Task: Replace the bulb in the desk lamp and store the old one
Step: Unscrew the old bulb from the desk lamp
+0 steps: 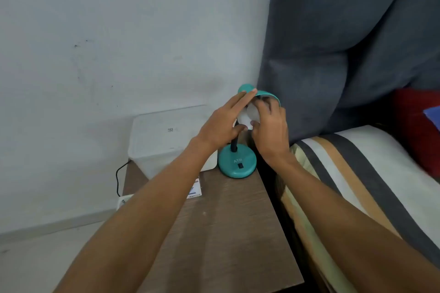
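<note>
A teal desk lamp stands at the far right corner of a wooden bedside table (226, 221). Its round base (237, 162) carries a black switch, and a black neck rises to the teal shade (246, 89). A white bulb (250, 115) sits in the mouth of the shade. My left hand (221, 126) lies flat against the left side of the shade, fingers stretched out. My right hand (270, 126) has its fingers wrapped around the bulb from the right. A small bulb carton (194, 189) lies on the table, partly hidden by my left forearm.
A translucent white storage box (164, 135) stands on the table's back left, against the wall. A black cable (119, 178) runs down to a white plug strip (123, 200). A grey padded headboard (333, 54) and a striped mattress (357, 173) border the table on the right.
</note>
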The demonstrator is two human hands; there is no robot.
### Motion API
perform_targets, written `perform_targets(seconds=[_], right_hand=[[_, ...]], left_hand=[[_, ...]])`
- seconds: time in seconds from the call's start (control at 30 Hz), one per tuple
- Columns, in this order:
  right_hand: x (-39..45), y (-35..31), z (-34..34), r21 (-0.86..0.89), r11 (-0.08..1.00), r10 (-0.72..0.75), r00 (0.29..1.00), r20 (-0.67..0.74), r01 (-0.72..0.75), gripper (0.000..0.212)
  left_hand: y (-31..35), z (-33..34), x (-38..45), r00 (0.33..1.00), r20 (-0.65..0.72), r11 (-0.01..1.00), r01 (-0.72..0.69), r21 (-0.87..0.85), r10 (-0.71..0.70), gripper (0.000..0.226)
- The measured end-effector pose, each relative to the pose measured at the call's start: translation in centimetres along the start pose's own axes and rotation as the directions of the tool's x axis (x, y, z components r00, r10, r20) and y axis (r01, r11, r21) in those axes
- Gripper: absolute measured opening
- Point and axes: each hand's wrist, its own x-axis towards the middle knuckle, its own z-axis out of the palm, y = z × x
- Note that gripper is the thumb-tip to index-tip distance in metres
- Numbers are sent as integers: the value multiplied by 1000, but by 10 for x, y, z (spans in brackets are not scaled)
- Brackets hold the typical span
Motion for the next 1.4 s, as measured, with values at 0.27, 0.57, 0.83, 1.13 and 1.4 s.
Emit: perform_targets(seconds=[0.27, 0.57, 0.83, 1.13, 1.4], right_hand=[[0, 4, 4, 56, 996, 71, 997, 11, -71, 61], [-2, 6, 5, 85, 994, 64, 998, 25, -66, 63], [-5, 5, 8, 134, 986, 94, 995, 14, -95, 63], [-8, 4, 7, 103, 991, 80, 996, 34, -83, 65], [-8, 5, 3, 79, 997, 0, 999, 52, -4, 70]], left_hand=[[-3, -2, 1, 1000, 25, 1000, 15, 19, -15, 99], [-3, 0, -2, 999, 17, 999, 31, 19, -31, 99], [-2, 1, -2, 999, 25, 999, 36, 13, -37, 99], [-3, 0, -4, 998, 39, 999, 42, 21, -43, 98], [-4, 0, -3, 999, 27, 999, 43, 17, -43, 99]])
